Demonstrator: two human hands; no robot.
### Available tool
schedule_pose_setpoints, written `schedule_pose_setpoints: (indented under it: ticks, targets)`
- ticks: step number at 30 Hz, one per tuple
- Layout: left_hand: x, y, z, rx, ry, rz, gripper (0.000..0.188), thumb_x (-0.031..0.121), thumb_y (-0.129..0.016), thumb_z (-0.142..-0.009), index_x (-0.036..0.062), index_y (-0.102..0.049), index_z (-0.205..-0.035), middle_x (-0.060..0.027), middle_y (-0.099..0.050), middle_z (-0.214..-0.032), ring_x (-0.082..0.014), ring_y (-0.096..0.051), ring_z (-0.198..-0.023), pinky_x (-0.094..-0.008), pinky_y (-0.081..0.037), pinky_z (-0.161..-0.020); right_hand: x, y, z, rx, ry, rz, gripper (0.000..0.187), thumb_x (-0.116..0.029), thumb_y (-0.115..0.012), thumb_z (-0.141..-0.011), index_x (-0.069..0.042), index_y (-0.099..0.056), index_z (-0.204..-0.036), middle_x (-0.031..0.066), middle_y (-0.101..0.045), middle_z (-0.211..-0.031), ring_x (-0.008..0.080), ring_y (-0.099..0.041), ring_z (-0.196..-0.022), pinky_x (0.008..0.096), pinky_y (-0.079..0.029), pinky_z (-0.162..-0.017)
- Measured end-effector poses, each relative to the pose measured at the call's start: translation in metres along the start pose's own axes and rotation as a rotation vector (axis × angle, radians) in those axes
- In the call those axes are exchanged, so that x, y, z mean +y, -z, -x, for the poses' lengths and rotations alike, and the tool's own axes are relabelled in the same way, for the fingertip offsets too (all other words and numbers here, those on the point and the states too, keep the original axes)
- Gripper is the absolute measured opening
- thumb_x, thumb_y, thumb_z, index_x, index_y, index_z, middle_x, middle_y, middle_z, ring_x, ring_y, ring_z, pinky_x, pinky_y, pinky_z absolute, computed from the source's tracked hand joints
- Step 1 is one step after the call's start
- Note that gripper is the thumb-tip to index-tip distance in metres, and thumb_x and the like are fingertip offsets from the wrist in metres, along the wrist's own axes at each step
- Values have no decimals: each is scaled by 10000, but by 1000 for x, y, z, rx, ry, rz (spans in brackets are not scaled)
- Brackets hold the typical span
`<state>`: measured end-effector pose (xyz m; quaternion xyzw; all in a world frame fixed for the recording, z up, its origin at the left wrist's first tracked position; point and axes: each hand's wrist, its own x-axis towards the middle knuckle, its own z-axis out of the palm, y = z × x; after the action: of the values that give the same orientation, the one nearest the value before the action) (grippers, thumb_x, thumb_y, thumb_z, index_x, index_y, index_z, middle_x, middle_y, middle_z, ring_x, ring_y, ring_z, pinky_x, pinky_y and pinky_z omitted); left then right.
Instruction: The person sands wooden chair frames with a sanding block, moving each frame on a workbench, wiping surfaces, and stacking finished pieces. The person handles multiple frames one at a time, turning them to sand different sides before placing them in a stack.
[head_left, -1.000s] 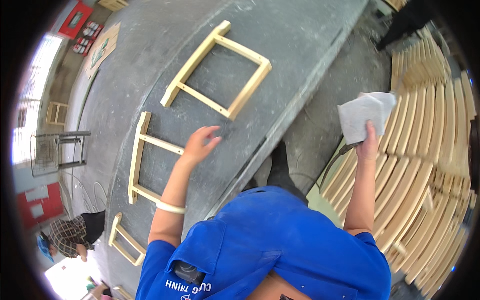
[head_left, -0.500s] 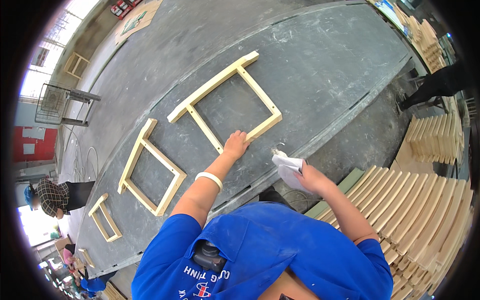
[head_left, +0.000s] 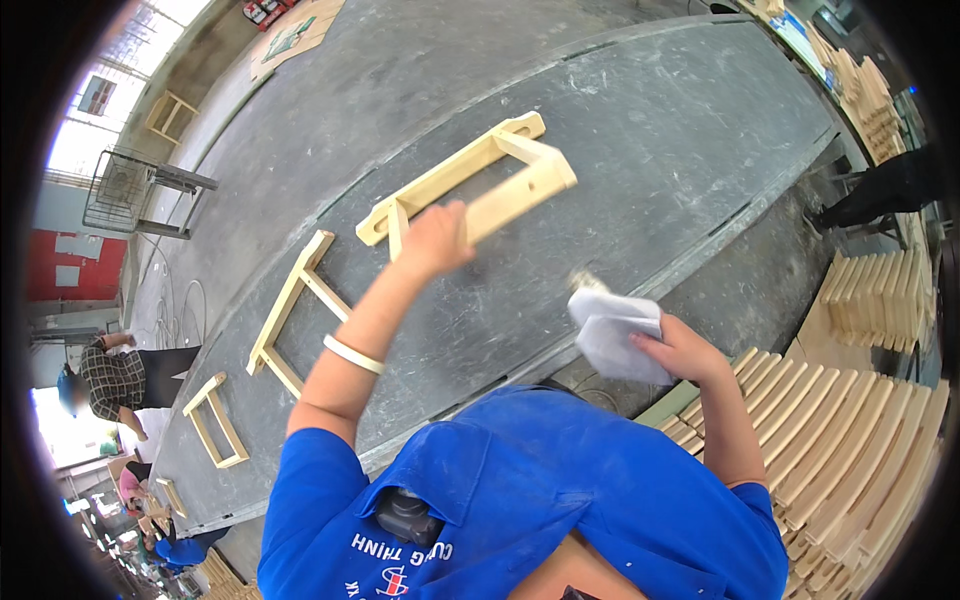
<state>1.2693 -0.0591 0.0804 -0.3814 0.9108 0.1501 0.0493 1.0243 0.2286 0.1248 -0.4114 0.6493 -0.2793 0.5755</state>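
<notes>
My left hand [head_left: 437,242] is closed around the near rail of a pale wooden frame [head_left: 520,200]. That frame is tilted, its near side raised off the grey table [head_left: 680,170] and its far rail low at the tabletop. In my right hand [head_left: 692,350] is a folded whitish-grey sheet [head_left: 618,338], held over the table's near edge. A small pale blurred bit [head_left: 583,281] shows at the sheet's far tip; I cannot tell what it is. Left of my left forearm lies a second wooden frame [head_left: 284,305], partly hidden by the arm.
A smaller wooden frame [head_left: 234,458] lies farther left on the table. Curved wooden slats [head_left: 840,450] are stacked at my right, with another stack [head_left: 870,300] behind. A person in a checked shirt [head_left: 115,375] stands beyond the left end; a dark-clothed person [head_left: 890,185] is at far right.
My left hand has moved up and away from me, lifting the near side of the frame so it tilts. My right hand and the folded sheet have shifted slightly right.
</notes>
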Motion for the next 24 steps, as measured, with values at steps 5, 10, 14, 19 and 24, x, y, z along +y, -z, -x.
schedule_pose_setpoints:
  ticks: [5, 10, 14, 19, 24]
  targets:
    - [-6, 94, -6, -23, -138, 215, 378, 193, -661, -713, -23, -594, -1016, -166, -640, -879, -293, -615, -870, -366, -477, -783, -6, 8, 26, 169, 57, 30, 456, -149, -586, -885, 17, -480, -1296, 146, -600, -1208, 212, -544, -1124, 345, -406, -983]
    - [-31, 109, -29, -234, -149, 607, 380, 280, -699, -783, -18, -642, -1012, -75, -648, -854, -157, -596, -837, -308, -465, -760, 13, 22, 45, 561, 14, -182, 420, -145, -571, -907, 33, -490, -1278, 94, -601, -1187, 171, -540, -1099, 329, -432, -952]
    - [-49, 59, -70, -388, -27, 522, 383, 342, -666, -848, -10, -649, -997, -80, -658, -886, -155, -609, -835, -315, -473, -757, 34, 0, 39, 446, 71, -97, 422, -144, -555, -909, 39, -478, -1281, 124, -604, -1197, 215, -555, -1109, 349, -422, -964]
    - [-77, -3, -102, -3, 74, 173, 463, 415, -646, -854, -1, -605, -1054, -151, -672, -919, -262, -647, -888, -400, -494, -778, 58, -15, 19, 568, -80, 149, 427, -177, -519, -916, 49, -448, -1272, 237, -601, -1169, 361, -577, -1103, 393, -424, -961]
    - [-63, -88, -92, 452, -100, -58, 539, 367, -675, -826, 24, -536, -1218, -216, -559, -1220, -368, -522, -1152, -444, -427, -958, 88, -33, 19, 442, -471, 310, 441, -227, -523, -915, 53, -431, -1243, 290, -588, -1144, 423, -562, -1083, 437, -434, -933]
